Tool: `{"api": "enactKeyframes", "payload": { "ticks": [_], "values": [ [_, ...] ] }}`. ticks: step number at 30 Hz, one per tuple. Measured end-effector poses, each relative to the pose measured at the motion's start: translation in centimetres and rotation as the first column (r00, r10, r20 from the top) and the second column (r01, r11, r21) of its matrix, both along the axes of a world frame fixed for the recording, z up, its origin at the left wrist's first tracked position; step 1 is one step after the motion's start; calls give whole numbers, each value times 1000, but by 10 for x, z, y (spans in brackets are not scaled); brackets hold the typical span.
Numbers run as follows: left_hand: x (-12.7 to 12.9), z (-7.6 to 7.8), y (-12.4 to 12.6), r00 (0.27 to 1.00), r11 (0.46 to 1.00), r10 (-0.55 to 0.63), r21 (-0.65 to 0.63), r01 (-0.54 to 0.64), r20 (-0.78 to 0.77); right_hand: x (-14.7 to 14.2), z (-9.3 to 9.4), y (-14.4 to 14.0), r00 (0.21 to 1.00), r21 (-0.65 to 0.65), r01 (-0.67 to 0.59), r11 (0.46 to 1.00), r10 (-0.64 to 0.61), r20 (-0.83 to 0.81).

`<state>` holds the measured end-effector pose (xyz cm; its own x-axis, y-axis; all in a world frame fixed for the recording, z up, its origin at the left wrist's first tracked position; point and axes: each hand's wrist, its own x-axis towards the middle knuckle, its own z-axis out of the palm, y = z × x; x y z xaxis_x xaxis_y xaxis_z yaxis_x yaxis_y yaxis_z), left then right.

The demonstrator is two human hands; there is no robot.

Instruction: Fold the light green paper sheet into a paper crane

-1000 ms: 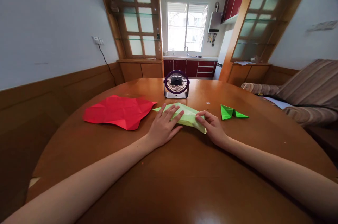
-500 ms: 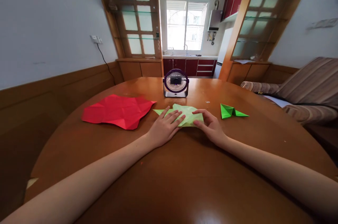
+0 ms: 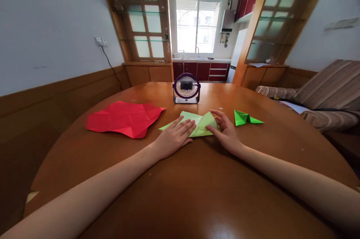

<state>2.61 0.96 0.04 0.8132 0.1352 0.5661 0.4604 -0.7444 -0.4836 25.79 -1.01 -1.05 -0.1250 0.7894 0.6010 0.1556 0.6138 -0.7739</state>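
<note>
Resting on round wooden table (image 3: pixel 197 179): pale green folded paper (image 3: pixel 200 123), centre, at 12 o'clock from the person. Left hand (image 3: pixel 172 137): flat, fingers spread, pressing the paper's left part. Right hand (image 3: pixel 225 130): fingers pinching a raised flap. Red creased sheet (image 3: pixel 123 118) at 10 o'clock. Small purple desk fan (image 3: pixel 186 88) beyond, 12 o'clock. Bright green folded piece (image 3: pixel 244 118) at 2 o'clock, apart.

glossy wood table (image 3: pixel 180 179), creased matt paper (image 3: pixel 201 123)
</note>
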Motion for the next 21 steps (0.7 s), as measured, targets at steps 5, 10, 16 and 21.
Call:
{"api": "enactKeyframes", "payload": {
  "ticks": [5, 10, 16, 21],
  "values": [
    [-8, 2, 1, 992, 993, -116, 33, 114, 51, 1, 0, 2, 1000, -11, 16, 1000, -16, -25],
    [-9, 5, -4, 985, 988, -154, 36, 151, 81, 3, -3, 5, 995, 23, 91, 996, -92, 32],
    [-9, 6, -5, 981, 985, -160, 80, 151, 114, 6, -4, 9, 986, 23, 156, 988, -157, 60],
    [-10, 3, -2, 989, 989, -141, 45, 140, 31, 6, 0, 5, 985, 21, 117, 993, -119, 125]
  ]
}}
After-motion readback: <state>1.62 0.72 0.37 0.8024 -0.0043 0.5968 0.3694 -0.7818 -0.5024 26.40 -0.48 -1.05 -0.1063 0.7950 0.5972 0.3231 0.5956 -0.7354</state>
